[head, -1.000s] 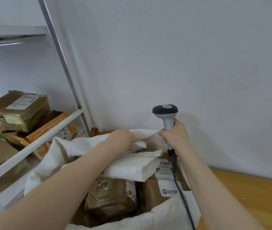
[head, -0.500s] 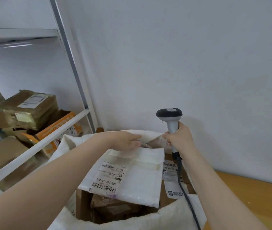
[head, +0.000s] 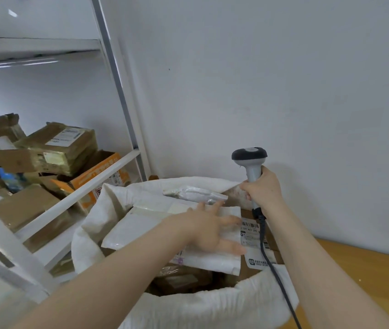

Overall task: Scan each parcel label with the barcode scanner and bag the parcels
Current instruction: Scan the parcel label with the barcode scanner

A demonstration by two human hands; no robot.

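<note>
Scanner: barcode scanner (head: 250, 160) upright at centre right, handle vertical, head on top.
Right hand: right hand (head: 261, 189) clenched round its handle.
Left hand: left hand (head: 208, 227), fingers spread, flat on white parcel (head: 146, 224) inside bag (head: 212, 305), lower centre.

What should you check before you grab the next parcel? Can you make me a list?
1. White mailer lies inside the bag: ok.
2. Left hand rests flat on the mailer with straight fingers, so it is free to lift: ok.
3. Right hand grips the scanner: ok.
4. Bag mouth is open: ok.
5. Scanner cable hangs across the bag's opening and might snag: not ok.
6. Mailer's label has been scanned: cannot tell.
</note>
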